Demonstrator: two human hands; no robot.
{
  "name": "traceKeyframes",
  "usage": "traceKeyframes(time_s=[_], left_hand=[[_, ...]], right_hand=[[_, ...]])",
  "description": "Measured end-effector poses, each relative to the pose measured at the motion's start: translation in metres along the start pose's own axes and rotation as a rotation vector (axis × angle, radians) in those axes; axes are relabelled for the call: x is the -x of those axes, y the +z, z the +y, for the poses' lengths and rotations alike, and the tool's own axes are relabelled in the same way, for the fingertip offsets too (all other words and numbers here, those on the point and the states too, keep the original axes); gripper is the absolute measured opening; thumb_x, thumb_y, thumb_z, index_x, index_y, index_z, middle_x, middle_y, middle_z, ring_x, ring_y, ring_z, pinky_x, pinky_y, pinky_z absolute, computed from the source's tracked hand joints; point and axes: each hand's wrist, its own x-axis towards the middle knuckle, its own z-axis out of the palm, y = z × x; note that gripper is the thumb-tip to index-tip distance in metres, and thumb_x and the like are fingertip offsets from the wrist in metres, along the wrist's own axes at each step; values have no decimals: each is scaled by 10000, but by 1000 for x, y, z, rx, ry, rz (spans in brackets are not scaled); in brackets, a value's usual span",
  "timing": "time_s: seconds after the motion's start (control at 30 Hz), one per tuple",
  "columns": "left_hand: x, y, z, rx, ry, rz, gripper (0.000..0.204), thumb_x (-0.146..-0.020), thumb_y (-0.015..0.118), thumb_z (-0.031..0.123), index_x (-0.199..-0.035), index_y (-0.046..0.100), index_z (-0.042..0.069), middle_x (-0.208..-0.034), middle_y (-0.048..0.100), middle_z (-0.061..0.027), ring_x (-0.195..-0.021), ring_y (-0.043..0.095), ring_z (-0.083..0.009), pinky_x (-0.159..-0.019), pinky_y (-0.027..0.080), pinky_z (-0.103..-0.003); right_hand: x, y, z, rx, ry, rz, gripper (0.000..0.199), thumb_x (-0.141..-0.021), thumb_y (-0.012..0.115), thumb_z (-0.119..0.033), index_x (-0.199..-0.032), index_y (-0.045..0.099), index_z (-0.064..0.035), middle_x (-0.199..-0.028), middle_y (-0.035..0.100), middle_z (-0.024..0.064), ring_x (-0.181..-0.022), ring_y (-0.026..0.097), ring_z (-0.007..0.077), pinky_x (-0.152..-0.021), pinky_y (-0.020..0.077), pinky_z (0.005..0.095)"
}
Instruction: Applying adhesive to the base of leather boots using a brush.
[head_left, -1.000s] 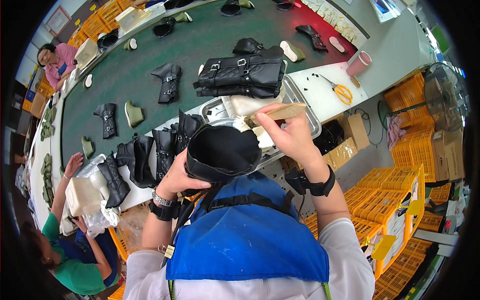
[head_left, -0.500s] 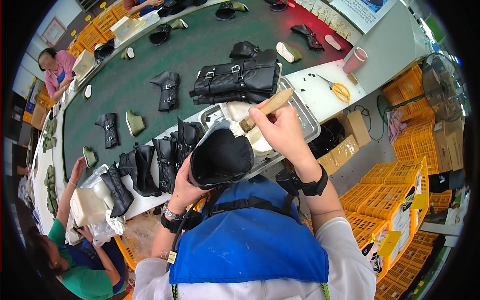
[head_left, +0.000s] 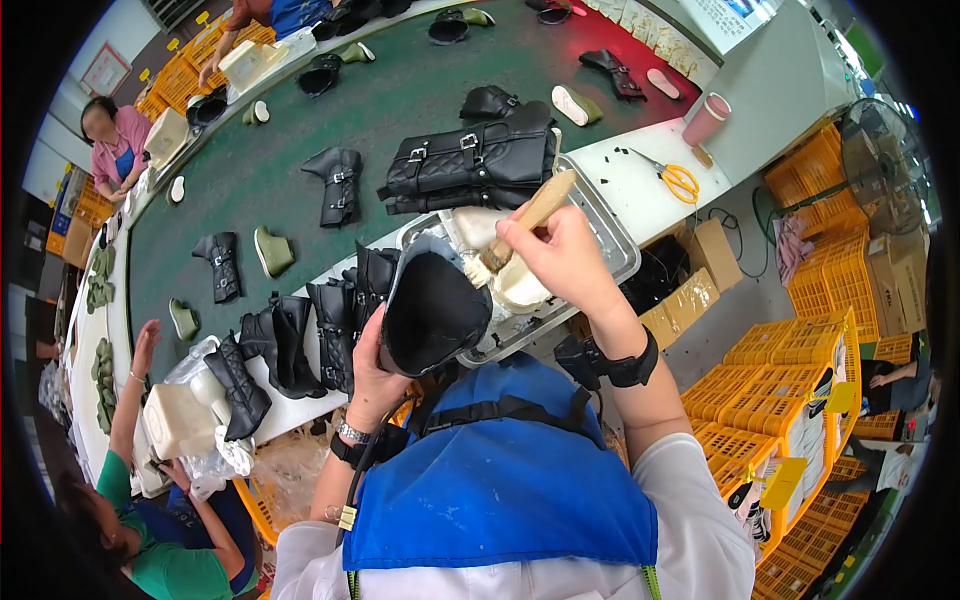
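L hand [head_left: 375, 352] grips black boot upper [head_left: 432, 310] from below, held just above centre w/ its opening facing up. R hand [head_left: 560, 255] at 1 o'clock of it, fingers closed round wooden brush [head_left: 520, 225], bristles touching upper's rim. Metal tray [head_left: 612, 232] sits under both, white glue pot [head_left: 512, 288] in it beside the brush. Row of black uppers [head_left: 300, 345] at 9 o'clock. Quilted boots [head_left: 470, 165] on green belt [head_left: 400, 95] at 12. Yellow scissors [head_left: 678, 180] at 2, pink cup [head_left: 706, 120] just beyond
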Motion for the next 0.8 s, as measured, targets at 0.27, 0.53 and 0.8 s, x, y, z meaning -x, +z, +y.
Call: traceKeyframes(time_s=[0.27, 0.53, 0.8], left_hand=[[-7, -5, -8, -27, 14, 78, 719, -637, 762, 39, -1260, 404, 0, -1147, 563, -143, -1023, 571, -233, -882, 438, -318], [-1, -7, -1, 110, -53, 12, 736, -631, 769, 49, -1266, 402, -7, -1159, 559, -130, -1029, 567, -225, -888, 435, -315], [-8, -6, 3, 38, -11, 88, 778, -622, 766, 39, -1287, 365, -2, -1170, 543, -134, -1048, 554, -224, -893, 429, -304]], right_hand=[[16, -1, -9, -205, 58, -141, 176, -836, 625, -159, -856, 607, 14, -730, 595, 5, -656, 516, 43, -587, 417, 201], [4, 7, 0, -38, 18, -35, 183, -837, 623, -166, -850, 605, 16, -716, 587, 4, -648, 510, 44, -583, 418, 211], [8, 18, -2, 3, -246, 39, 149, -790, 636, -125, -795, 648, 23, -569, 573, 36, -488, 491, 69, -455, 379, 234]])
